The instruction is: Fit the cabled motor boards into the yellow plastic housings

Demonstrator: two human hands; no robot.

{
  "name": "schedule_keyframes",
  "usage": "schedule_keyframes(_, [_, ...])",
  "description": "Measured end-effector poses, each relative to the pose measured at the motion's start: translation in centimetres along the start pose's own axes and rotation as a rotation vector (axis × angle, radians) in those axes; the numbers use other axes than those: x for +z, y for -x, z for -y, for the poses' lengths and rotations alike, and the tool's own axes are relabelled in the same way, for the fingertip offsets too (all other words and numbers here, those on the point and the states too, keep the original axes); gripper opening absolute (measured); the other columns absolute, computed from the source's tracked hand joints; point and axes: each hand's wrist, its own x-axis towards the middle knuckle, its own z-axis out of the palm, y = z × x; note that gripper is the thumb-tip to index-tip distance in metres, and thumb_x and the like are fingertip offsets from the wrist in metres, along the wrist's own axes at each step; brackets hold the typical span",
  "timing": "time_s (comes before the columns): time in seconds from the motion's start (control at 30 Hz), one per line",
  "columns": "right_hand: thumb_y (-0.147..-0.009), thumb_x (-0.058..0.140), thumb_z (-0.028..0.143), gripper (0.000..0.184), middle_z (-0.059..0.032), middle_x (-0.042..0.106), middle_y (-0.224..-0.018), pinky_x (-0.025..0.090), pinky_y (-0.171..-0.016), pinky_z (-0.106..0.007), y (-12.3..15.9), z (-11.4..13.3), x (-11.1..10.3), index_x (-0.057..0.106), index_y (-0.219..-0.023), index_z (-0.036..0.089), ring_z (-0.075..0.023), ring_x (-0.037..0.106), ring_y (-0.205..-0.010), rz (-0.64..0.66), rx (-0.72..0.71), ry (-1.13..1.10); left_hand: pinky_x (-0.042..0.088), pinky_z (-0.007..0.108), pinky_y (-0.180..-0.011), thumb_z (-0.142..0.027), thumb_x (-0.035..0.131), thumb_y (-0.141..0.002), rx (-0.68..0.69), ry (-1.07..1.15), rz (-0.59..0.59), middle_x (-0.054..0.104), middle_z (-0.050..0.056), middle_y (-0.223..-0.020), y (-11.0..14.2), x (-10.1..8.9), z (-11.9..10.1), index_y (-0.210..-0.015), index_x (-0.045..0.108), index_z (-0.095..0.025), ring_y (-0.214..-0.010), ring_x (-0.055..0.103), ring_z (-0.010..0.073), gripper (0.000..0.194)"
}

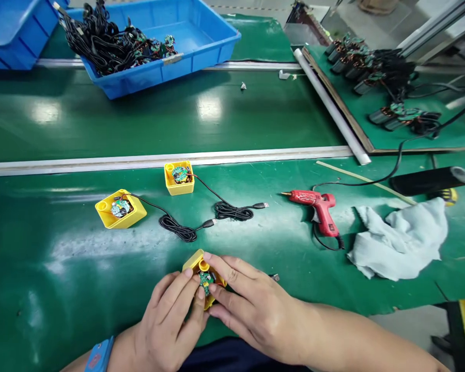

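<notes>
Close to the table's near edge, a yellow plastic housing (194, 259) with a green circuit board (206, 282) inside it lies between my hands. My left hand (170, 315) grips the housing from the left, its fingertips at the board's edge. From the right, my right hand (256, 305) holds the same housing, with fingers on its rim and by the board. A USB plug (274, 277) shows just past my right hand; its cable is hidden. Farther off stand two similar yellow housings, one at the left (126, 214) and one beyond it (180, 187), each with a board and a coiled black USB cable.
A red glue gun (313, 204) lies to the right, near a pale cloth (403, 240) and a black cylinder (430, 180). Beyond the white rail (225, 156) sits a blue bin (209, 57) of cables and boards. Motor assemblies (387, 116) rest on a board at far right.
</notes>
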Motion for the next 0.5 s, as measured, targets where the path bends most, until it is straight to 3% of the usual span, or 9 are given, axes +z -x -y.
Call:
schedule_keyframes(0.3, [-0.099, 0.068, 0.022, 0.026, -0.0330, 0.064, -0.138, 0.059, -0.109, -0.048, -0.61, 0.02, -0.66, 0.074, -0.111, 0.000, -0.0368, 0.065, -0.129, 0.063, 0.012, 0.011, 0.063, 0.037, -0.090, -0.005, 0.067, -0.093, -0.077, -0.007, 0.039, 0.075, 0.013, -0.107, -0.32, -0.28, -0.07, -0.098, 0.072, -0.012, -0.116, 0.068, 0.0249, 0.010])
schedule_keyframes(0.5, [-0.098, 0.068, 0.021, 0.024, -0.0332, 0.064, -0.138, 0.060, -0.108, -0.045, -0.60, 0.33, -0.50, 0.074, -0.110, 0.000, -0.0353, 0.066, -0.128, 0.064, 0.020, 0.051, 0.061, 0.038, -0.093, -0.010, 0.065, -0.096, -0.136, 0.053, 0.028, 0.074, 0.014, -0.109, -0.05, -0.24, -0.14, -0.104, 0.072, -0.008, -0.118, 0.067, 0.0255, 0.010])
